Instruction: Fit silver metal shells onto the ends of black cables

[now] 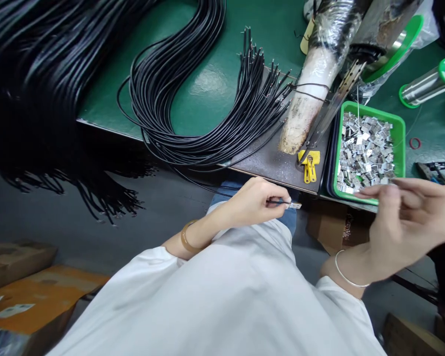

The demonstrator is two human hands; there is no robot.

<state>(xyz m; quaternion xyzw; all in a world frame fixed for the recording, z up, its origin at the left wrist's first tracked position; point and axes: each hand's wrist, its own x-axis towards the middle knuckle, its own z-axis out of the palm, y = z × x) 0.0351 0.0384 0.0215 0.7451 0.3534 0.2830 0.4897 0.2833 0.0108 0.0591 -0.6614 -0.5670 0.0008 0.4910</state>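
Observation:
My left hand (265,200) is closed round the end of a black cable, pinching it just below the table edge. A small silvery metal connector (295,205) sticks out past the fingertips at the cable's end. My right hand (408,222), slightly blurred, hovers at the near rim of a green tray (400,148), its fingers stretched out and nothing visible in them. Many small metal connectors (367,148) fill that tray. A bundle of black cables (193,128) with bared tips curves over the table to the left.
A soldering iron (335,101) slants down beside a white wrapped tube (307,99), its tip by a yellow clip (310,166). Solder spools (422,86), a red ring (415,143) and pliers (435,169) lie right. More cables (40,99) hang off the table's left; cartons (40,296) stand below.

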